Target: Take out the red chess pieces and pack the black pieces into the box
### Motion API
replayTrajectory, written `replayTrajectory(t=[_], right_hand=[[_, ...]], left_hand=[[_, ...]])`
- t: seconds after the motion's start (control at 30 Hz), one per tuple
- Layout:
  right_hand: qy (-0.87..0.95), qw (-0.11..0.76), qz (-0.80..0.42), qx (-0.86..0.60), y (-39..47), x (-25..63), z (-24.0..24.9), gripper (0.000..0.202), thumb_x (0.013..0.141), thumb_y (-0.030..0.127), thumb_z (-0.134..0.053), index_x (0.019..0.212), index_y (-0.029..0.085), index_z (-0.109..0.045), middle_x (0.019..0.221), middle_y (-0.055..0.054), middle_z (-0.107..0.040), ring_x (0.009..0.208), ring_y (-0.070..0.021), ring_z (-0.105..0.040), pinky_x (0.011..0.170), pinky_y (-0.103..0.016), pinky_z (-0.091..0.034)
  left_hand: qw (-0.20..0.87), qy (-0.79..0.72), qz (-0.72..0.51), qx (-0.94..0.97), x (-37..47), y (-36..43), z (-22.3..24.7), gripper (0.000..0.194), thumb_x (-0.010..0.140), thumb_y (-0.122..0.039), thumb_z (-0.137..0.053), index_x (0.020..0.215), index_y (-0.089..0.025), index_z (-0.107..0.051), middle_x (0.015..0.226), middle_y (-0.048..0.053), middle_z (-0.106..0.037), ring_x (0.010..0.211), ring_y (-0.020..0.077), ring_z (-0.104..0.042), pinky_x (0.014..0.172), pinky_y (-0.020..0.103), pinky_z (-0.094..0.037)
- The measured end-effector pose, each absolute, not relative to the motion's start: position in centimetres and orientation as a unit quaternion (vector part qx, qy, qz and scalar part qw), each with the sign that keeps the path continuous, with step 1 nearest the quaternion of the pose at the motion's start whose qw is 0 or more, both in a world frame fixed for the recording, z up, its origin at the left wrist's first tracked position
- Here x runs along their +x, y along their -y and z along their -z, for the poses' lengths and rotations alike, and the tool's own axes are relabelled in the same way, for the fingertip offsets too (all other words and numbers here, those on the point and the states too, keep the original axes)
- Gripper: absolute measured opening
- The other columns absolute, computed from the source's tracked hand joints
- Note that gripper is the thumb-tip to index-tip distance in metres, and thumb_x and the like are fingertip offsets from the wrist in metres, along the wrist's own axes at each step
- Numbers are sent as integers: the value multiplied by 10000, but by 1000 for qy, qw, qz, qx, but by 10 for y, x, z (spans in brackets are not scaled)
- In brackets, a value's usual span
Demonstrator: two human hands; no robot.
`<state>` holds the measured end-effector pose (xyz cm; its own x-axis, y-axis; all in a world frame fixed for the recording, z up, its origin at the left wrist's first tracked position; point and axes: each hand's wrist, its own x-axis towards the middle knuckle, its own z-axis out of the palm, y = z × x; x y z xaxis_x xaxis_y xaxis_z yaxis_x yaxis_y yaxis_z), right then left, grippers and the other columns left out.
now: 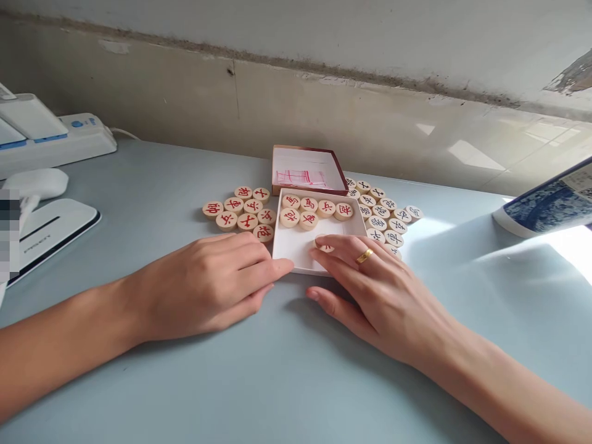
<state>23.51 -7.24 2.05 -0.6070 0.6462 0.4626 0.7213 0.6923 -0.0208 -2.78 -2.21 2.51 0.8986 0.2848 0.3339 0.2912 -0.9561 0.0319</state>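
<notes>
White box tray (296, 253) at tabletop (277, 382) centre: left hand (208, 283), loosely curled and empty, touches its 7 o'clock edge; right hand (370, 283) fingers pin a red-marked xiangqi piece (325, 246) inside. Open room lies nearward.

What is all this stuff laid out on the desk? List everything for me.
White box tray: one, white, centre of desk.
Red-lettered discs in the tray: about seven, pale wood, mostly along its far side; one under the right fingertips.
Red-lettered discs: about nine, left of the tray.
Dark-lettered discs: a dozen or so, right of the tray.
Box lid: one, dark red rim, behind the tray.
White devices: several, far left.
Blue-patterned object: one, right edge.
Desk: pale blue-grey.
Left hand: flat, touching the tray's left edge.
Right hand: gold ring, fingertips on a disc.
</notes>
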Motion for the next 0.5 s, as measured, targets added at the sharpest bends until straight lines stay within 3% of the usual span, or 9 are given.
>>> replayTrajectory(t=[0.17, 0.23, 0.37, 0.5], right_hand=[[890, 292, 57, -347, 79, 236, -27, 266, 1042, 289, -531, 1244, 133, -608, 1227, -172, -657, 1088, -242, -687, 884, -403, -629], [898, 306, 42, -314, 83, 236, -29, 260, 1029, 219, -538, 1270, 140, -595, 1226, -160, -647, 1176, -219, -661, 945, -357, -626], [922, 306, 3, -236, 85, 234, -32, 311, 979, 146, -558, 1278, 75, -605, 1182, -163, -661, 1258, -213, -615, 1064, -336, -587], [933, 305, -28, -190, 85, 232, -33, 335, 945, 155, -584, 1264, 61, -627, 1146, -146, -691, 1269, -224, -608, 1086, -347, -583]], left_hand=[[10, 123, 253, -960, -28, 24, -28, 426, 959, -47, -499, 1374, -136, -458, 889, 35, -720, 765, 184, -689, 723, 312, -566], [17, 116, 280, -953, -29, 27, -30, 460, 949, -51, -536, 1387, -156, -446, 934, 28, -721, 798, 167, -684, 771, 296, -580], [22, 132, 278, -951, -30, 33, -33, 355, 981, -157, -567, 1329, -211, -527, 1145, 78, -685, 984, 184, -692, 889, 314, -591], [-7, 113, 276, -955, -25, 35, -36, 234, 1006, -159, -520, 1217, -199, -614, 1156, 90, -720, 1033, 213, -717, 911, 325, -591]])
